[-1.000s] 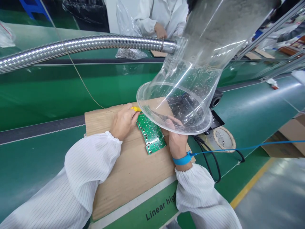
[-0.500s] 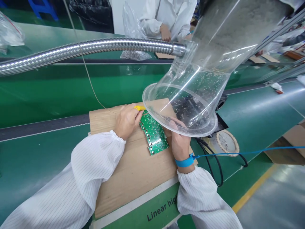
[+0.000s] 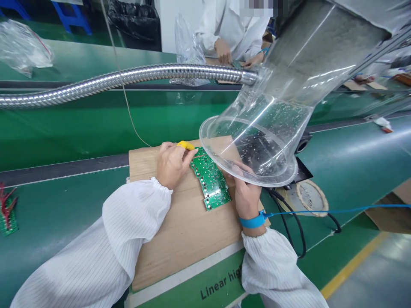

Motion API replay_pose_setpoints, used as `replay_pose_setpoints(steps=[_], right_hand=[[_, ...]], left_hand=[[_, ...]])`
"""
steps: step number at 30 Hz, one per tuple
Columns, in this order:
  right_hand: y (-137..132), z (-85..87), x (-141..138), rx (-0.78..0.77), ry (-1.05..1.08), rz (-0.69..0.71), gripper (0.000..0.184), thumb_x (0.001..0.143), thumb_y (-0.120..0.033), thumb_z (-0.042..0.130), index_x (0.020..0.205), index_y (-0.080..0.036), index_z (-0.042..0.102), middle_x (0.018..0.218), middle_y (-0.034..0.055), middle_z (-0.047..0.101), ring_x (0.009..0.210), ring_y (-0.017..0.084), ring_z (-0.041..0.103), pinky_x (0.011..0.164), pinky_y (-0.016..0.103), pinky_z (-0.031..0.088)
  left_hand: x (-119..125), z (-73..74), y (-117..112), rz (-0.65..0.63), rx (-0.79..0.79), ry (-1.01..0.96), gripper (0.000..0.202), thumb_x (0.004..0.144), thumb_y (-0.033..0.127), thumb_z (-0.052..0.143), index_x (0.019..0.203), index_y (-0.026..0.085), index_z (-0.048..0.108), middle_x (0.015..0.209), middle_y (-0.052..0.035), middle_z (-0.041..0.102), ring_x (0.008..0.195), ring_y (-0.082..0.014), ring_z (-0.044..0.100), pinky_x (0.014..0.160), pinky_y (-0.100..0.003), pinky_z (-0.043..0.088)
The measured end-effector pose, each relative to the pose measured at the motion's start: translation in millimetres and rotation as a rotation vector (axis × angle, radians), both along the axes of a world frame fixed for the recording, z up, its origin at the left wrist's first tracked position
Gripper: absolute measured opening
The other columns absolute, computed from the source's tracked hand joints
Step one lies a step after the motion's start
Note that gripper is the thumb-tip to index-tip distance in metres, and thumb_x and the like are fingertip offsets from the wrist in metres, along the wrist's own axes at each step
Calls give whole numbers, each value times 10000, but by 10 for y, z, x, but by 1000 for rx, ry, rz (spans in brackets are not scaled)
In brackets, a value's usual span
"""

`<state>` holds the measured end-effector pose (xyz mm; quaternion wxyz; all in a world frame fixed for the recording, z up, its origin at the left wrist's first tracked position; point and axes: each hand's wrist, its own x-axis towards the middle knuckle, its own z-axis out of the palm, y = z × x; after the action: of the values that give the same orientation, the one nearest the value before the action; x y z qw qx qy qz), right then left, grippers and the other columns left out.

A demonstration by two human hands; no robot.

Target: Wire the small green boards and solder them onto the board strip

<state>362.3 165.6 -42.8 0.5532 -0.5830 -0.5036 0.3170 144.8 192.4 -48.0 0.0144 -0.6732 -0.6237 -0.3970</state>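
Note:
A green circuit board [image 3: 212, 179] with small parts lies tilted on a brown cardboard sheet [image 3: 173, 252]. My left hand [image 3: 171, 164] is closed at the board's upper left edge, with a yellow finger cot [image 3: 186, 145] on one finger. A thin solder wire [image 3: 130, 113] hangs down from above and runs in behind this hand; its end is hidden. My right hand [image 3: 248, 196], wearing a blue wrist strap [image 3: 253, 221], is at the board's right side. Its curled fingers show only partly through the clear hood [image 3: 276, 128], so what they hold cannot be made out.
A ribbed metal hose [image 3: 144, 75] crosses above, joined to the hood. To the right are a black cable [image 3: 293, 222] and a round stand [image 3: 311, 196]. A green board with red wires [image 3: 7, 211] lies far left. Across the bench, a person's hands [image 3: 224, 51] work.
The view has shifted, so the scene sits slightly lower and to the right. My left fingers have moved slightly at the board's edge; the right hand stays by the board.

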Motion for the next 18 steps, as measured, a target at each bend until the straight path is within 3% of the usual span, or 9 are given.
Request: replay_pose_setpoints(steps=[9, 14, 18], right_hand=[[-5, 35, -33, 31, 41, -20, 382, 872, -473, 736, 1071, -147, 760, 861, 75, 788, 691, 235, 728, 751, 434, 609], [6, 11, -27, 29, 67, -49, 419, 849, -493, 751, 1088, -148, 747, 940, 86, 789, 681, 218, 722, 726, 413, 609], [1, 4, -16, 11, 57, -48, 424, 868, -511, 734, 1085, -148, 745, 898, 72, 781, 694, 220, 727, 745, 413, 605]], left_hand=[[2, -25, -37, 54, -129, 30, 458, 958, 529, 598, 628, 214, 568, 617, -33, 645, 564, -174, 561, 587, -319, 341], [16, -24, -35, -13, -83, 35, 324, 966, 347, 590, 675, 206, 571, 702, -43, 642, 622, -172, 564, 597, -320, 335], [-10, -33, -17, -91, 24, 136, 344, 981, 228, 504, 641, 202, 544, 748, -56, 656, 712, -189, 592, 685, -341, 378]])
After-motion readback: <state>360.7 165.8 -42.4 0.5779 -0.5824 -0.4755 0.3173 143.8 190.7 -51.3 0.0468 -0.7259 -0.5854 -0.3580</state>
